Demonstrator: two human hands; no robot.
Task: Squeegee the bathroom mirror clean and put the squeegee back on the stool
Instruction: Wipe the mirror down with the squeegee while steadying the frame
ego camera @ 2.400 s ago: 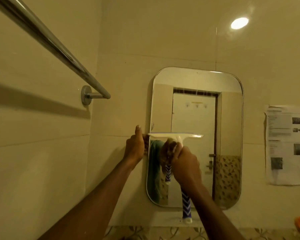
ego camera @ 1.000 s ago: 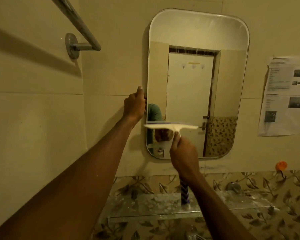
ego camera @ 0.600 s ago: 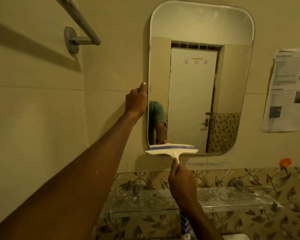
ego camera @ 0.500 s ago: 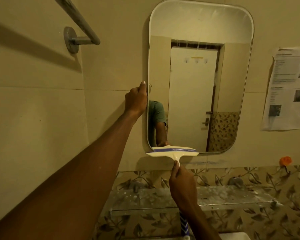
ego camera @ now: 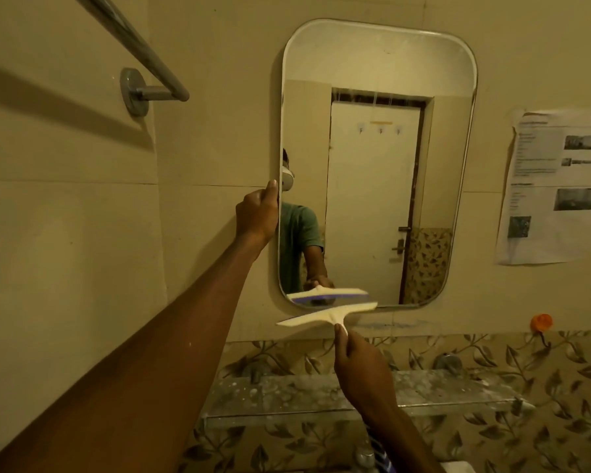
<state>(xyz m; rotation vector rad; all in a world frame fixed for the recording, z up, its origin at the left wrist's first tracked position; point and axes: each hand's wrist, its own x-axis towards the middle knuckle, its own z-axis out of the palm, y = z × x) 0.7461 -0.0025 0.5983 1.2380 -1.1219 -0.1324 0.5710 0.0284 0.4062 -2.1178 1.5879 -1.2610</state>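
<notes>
At left edge of mirror (ego camera: 376, 199), left grip (ego camera: 257, 216) curls round the rim to steady it; right grip (ego camera: 359, 356) clasps squeegee (ego camera: 325, 315) handle, blade tilted, seemingly off the glass

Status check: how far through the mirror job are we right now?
Looks done: probably a stroke down the left side, since the squeegee sits tilted at the mirror's bottom edge. In hand: the right hand grips its handle; the left hand holds the mirror's left edge. Left: faint streaks up top may need passes, and the stool return; no stool is in view.
</notes>
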